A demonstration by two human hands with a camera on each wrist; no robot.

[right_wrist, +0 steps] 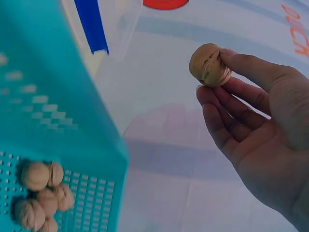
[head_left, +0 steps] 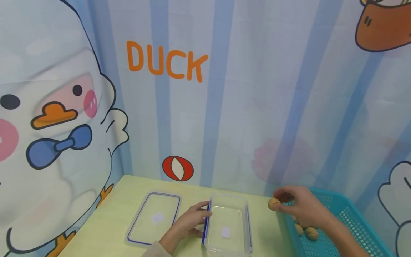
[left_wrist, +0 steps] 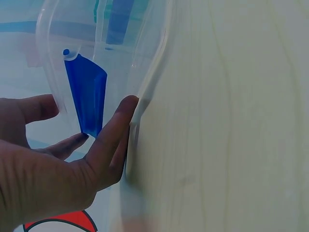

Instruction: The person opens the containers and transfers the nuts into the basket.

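Note:
A walnut (right_wrist: 210, 65) is pinched between the thumb and fingertips of my right hand (right_wrist: 260, 106), held up by the left rim of the turquoise basket (head_left: 324, 196). Several more walnuts (right_wrist: 41, 193) lie on the basket's perforated floor. My left hand (head_left: 192, 217) rests at the left side of a clear plastic box (head_left: 226, 246), its fingers spread along the wall. In the left wrist view, a blue latch flap (left_wrist: 87, 92) hangs on that wall between thumb and fingers. The box stands uncovered, with a small pale square label on its bottom.
A clear lid with a blue seal (head_left: 154, 217) lies flat on the pale wooden table (head_left: 135, 185), left of the box. Behind the table hangs a striped curtain (head_left: 237, 107) with duck drawings. The basket takes up the right end of the table.

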